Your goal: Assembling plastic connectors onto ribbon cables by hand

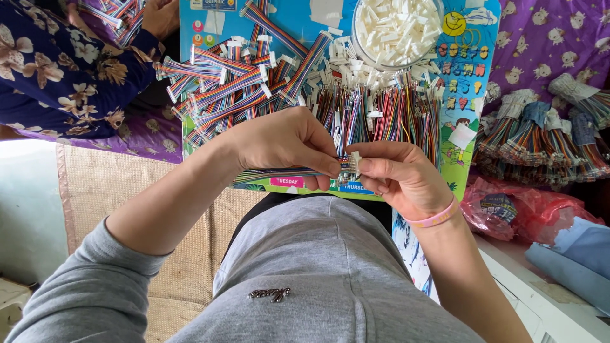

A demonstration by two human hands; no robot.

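Item: flat rainbow ribbon cable (pixel 279 173), lying level across the person's lap, near the middle of the scene, running left from the hands.
Left hand (pixel 289 145): thumb and forefinger pinched shut on the cable close to its right end; remaining fingers curled under it.
Right hand (pixel 397 174): fingertips closed on a small white connector (pixel 355 162) at the cable's end, the two hands almost touching. A pink wristband (pixel 436 218) sits on this wrist.
Far, centre: a loose heap of ribbon cables (pixel 235 86) with white ends, spread over a colourful printed board (pixel 467 76).
Just right of the heap: a row of loose coloured wires (pixel 381 117).
Far, right of centre: a clear round tub (pixel 397 28) full of white connectors.
Far right: bundled wire sets (pixel 540 136) stacked on purple patterned cloth (pixel 546 44).
Right, near: a red plastic bag (pixel 508 206).
Far left: another person's floral sleeve (pixel 57 70), their hand (pixel 160 18) on more cables.
Left, near: woven mat (pixel 114 184) on the floor.
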